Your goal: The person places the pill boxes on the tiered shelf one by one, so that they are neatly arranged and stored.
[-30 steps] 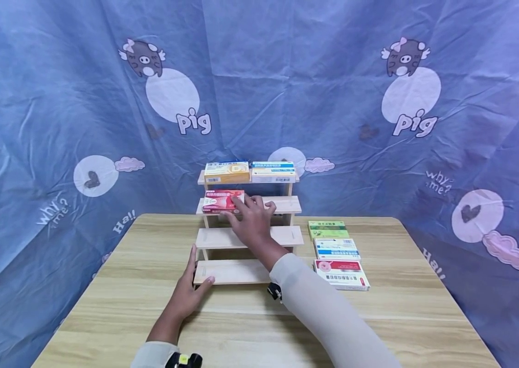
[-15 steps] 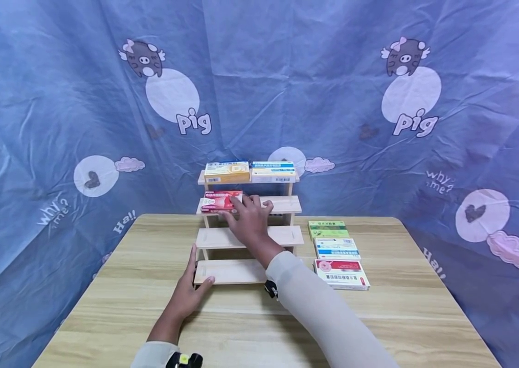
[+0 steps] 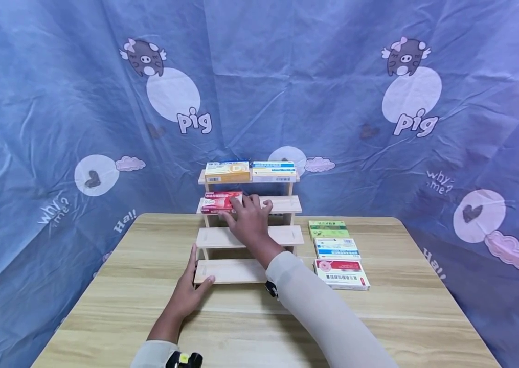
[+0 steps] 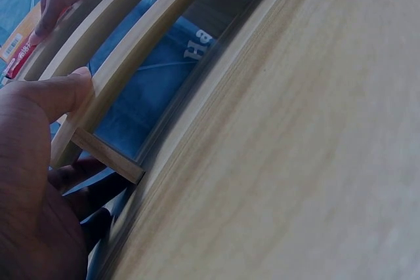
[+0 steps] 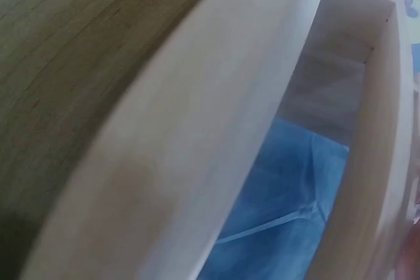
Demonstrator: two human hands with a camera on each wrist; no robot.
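Observation:
A four-tier wooden step shelf (image 3: 236, 237) stands on the table. My left hand (image 3: 186, 294) grips the left end of its lowest tier. In the left wrist view the thumb (image 4: 82, 86) lies on the board and the other fingers reach round beneath it. On the second tier from the top, at the left, lies a red medicine box (image 3: 217, 201). My right hand (image 3: 252, 220) holds the box's right end, index finger on top and thumb at the front edge. The right wrist view shows mostly shelf boards (image 5: 177, 116), and the box is out of sight there.
An orange-and-white box (image 3: 227, 172) and a blue-and-white box (image 3: 273, 172) sit on the top tier. Right of the shelf, a green box (image 3: 328, 229), a blue-and-white box (image 3: 337, 249) and a red-and-white box (image 3: 341, 274) lie in a column. A blue curtain (image 3: 259, 92) hangs behind.
My right hand and the red medicine box have shifted slightly left along the tier, then stayed nearly still. The left hand keeps its place on the shelf.

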